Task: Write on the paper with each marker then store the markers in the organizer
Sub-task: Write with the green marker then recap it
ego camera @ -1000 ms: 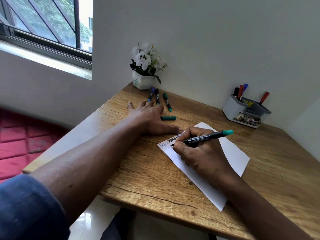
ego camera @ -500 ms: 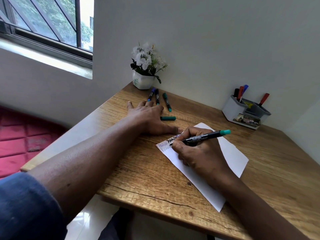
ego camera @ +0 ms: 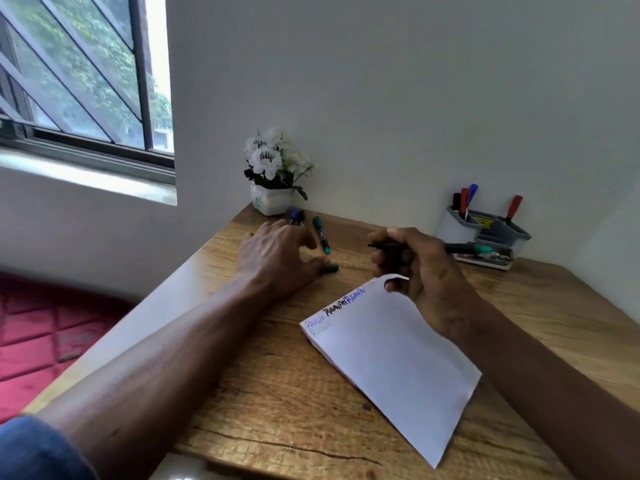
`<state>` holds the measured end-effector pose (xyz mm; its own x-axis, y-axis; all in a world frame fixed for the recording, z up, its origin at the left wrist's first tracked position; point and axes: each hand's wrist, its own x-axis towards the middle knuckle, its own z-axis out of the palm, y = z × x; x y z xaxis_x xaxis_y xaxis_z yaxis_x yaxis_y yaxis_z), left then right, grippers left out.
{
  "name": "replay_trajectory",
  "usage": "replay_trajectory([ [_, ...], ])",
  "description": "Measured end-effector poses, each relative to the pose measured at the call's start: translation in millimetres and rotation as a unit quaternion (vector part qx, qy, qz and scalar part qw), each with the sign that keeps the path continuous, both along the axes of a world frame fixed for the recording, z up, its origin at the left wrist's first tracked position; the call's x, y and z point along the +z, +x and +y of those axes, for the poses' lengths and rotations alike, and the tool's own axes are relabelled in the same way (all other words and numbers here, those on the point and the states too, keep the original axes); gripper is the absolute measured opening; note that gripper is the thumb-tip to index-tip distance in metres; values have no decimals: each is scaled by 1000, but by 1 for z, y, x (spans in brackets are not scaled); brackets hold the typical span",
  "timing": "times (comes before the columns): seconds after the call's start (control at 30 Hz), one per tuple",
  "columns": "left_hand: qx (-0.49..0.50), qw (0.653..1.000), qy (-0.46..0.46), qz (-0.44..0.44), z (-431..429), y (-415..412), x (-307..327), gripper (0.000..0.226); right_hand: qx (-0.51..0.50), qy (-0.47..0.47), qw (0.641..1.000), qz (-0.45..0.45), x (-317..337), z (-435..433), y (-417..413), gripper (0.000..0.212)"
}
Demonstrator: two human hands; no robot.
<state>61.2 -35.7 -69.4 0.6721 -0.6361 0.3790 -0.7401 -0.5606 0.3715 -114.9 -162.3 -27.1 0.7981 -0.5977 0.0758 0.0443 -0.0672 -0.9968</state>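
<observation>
A white paper (ego camera: pixel 391 355) lies on the wooden desk (ego camera: pixel 270 393), with words in several colours along its top edge. My right hand (ego camera: pixel 412 268) is raised above the paper's far corner and grips an uncapped green-ended marker (ego camera: pixel 465 248), tip pointing left. My left hand (ego camera: pixel 277 261) rests on the desk, thumb and fingers closing over the green cap (ego camera: pixel 333 268). Three capped markers lie beyond it: blue (ego camera: pixel 293 214), black (ego camera: pixel 302 216) and green (ego camera: pixel 321 234). The grey organizer (ego camera: pixel 485 233) stands at the back right holding several markers.
A white pot of artificial flowers (ego camera: pixel 273 181) stands in the desk's back left corner against the wall. A window is at the upper left. A red quilted cushion (ego camera: pixel 38 341) lies below the desk's left edge.
My right hand has lifted the marker off the paper and moved it back toward the organizer. My left hand has left the paper's corner and slid to the green cap. The camera tilted up.
</observation>
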Motion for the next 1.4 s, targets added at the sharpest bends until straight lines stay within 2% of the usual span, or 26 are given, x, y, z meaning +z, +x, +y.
replay_trajectory([
  [0.1, -18, 1000, 6, -7, -1, 2, -2, 44, 30, 78, 996, -33, -12, -16, 6, 42],
  [0.2, -38, 999, 24, -2, -2, 1, -1, 27, 39, 108, 993, -31, -26, -27, 8, 32],
  [0.3, -63, 998, -21, 2, -1, -1, 0, 16, 37, 100, 993, -47, -31, -31, 7, 19],
  [0.4, -96, 987, -121, 44, 1, -2, -1, 9, 55, 99, 992, -61, -32, -32, 5, 20],
  [0.47, -145, 968, -175, 106, 1, -4, -2, 10, 71, 99, 991, -63, -31, -33, 4, 25],
  [0.6, -230, 927, -205, 216, 0, -15, -1, 9, 85, 108, 988, -67, -30, -35, 1, 31],
  [0.83, -259, 889, -244, 289, 1, -8, -2, 18, 72, 119, 987, -75, -30, -32, 2, 29],
  [1.03, -265, 880, -246, 309, -1, -9, -3, 26, 74, 112, 988, -75, -31, -32, 1, 27],
  [1.17, -277, 880, -238, 305, -3, -12, -3, 31, 92, 83, 990, -71, -32, -30, 1, 7],
  [1.27, -291, 876, -235, 305, -2, -14, -1, 24, 103, 74, 989, -79, -35, -29, 2, 14],
  [1.4, -314, 855, -246, 331, -1, -19, 0, 29, 78, 63, 991, -90, -35, -28, 2, 17],
])
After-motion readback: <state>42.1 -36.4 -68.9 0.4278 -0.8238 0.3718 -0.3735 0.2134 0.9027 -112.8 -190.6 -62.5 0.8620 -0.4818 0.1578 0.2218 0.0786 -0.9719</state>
